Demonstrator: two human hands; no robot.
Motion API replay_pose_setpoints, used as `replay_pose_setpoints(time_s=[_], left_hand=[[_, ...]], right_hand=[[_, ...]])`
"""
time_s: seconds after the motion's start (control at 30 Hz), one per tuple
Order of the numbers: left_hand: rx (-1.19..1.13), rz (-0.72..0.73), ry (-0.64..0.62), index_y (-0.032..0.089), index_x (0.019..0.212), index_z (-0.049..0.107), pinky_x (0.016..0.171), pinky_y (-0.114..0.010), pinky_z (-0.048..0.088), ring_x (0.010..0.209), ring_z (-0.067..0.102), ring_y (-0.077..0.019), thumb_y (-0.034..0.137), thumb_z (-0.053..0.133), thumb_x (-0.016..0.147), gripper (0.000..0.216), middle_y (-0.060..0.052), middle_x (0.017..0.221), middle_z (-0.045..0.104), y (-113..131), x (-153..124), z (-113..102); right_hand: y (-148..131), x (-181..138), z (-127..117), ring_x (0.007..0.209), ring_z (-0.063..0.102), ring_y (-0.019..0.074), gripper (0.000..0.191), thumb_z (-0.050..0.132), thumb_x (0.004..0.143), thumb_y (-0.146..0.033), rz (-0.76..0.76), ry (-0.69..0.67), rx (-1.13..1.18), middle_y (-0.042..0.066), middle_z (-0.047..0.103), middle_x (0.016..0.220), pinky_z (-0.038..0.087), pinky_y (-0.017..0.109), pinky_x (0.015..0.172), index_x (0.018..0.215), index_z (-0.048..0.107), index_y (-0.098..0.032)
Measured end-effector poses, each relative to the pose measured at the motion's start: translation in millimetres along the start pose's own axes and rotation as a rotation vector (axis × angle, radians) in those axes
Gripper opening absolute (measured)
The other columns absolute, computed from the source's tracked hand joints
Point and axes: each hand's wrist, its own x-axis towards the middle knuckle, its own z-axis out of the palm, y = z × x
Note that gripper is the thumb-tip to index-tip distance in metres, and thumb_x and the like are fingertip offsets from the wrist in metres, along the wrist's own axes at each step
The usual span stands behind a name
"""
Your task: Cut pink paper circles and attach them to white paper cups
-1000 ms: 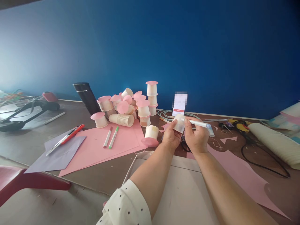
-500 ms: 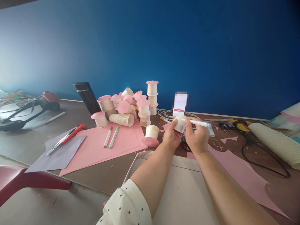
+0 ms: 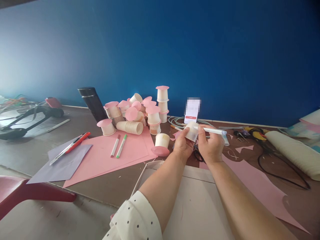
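Observation:
My left hand [image 3: 183, 145] is closed around a small white paper cup [image 3: 192, 131]. In my right hand [image 3: 212, 145] is a white marker [image 3: 213, 130], its tip at or very near the cup's side. Whether the tip touches the cup I cannot make out. Just left of my left hand, another paper cup [image 3: 162, 140] stands on a pink paper disc [image 3: 160, 151]. Several more cups with pink discs on top are piled farther left, some stacked in a tower [image 3: 163, 106]. A nested row of cups [image 3: 130, 127] lies on its side in front of them.
Two markers [image 3: 118, 146] lie on pink paper sheets [image 3: 90, 160]; a red utility knife [image 3: 71, 147] rests on lilac paper [image 3: 62, 166]. A phone [image 3: 192, 110] stands behind my hands. A black bottle [image 3: 92, 103] stands by the cups. Cables [image 3: 265, 163] and a cream roll [image 3: 292, 153] lie right.
My right hand and the marker have shifted very slightly to the right. The left hand still grips the cup in nearly the same place.

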Motion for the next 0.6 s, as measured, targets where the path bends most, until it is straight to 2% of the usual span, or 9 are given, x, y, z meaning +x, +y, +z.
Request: replay_pose_setpoints(time_s=[0.6], left_hand=[[-0.024, 0.004, -0.010, 0.012, 0.088, 0.064, 0.068, -0.021, 0.053, 0.073, 0.067, -0.0135, 0.012, 0.063, 0.076, 0.012, -0.007, 0.084, 0.070, -0.1, 1.5, -1.7]], right_hand=[[2.1, -0.3, 0.0, 0.083, 0.064, 0.0237, 0.024, 0.051, 0.088, -0.034, 0.020, -0.019, -0.011, 0.010, 0.071, 0.085, 0.047, 0.035, 0.077, 0.090, 0.068, -0.016]])
